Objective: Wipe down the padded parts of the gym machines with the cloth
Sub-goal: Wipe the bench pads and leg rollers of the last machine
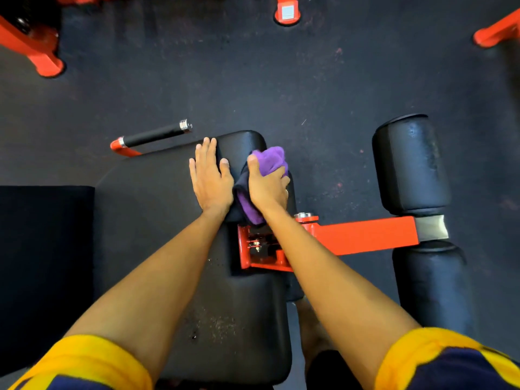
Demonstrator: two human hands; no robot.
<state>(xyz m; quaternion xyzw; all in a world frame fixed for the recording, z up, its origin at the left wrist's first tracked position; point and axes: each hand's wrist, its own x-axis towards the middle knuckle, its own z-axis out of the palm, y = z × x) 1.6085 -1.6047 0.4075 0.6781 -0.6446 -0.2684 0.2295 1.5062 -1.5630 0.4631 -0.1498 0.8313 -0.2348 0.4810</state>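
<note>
A black padded seat of an orange gym machine fills the middle of the view. My left hand lies flat on its far end, fingers straight. Just to the right, my right hand grips a bunched purple cloth and presses it against the seat's far right edge. Part of the cloth hangs below my palm. Two black roller pads, a far one and a near one, sit to the right on an orange arm.
A black grip handle on an orange bar sticks out left of the seat. Another dark pad lies at the left edge. Orange machine feet stand on the dark rubber floor at the top.
</note>
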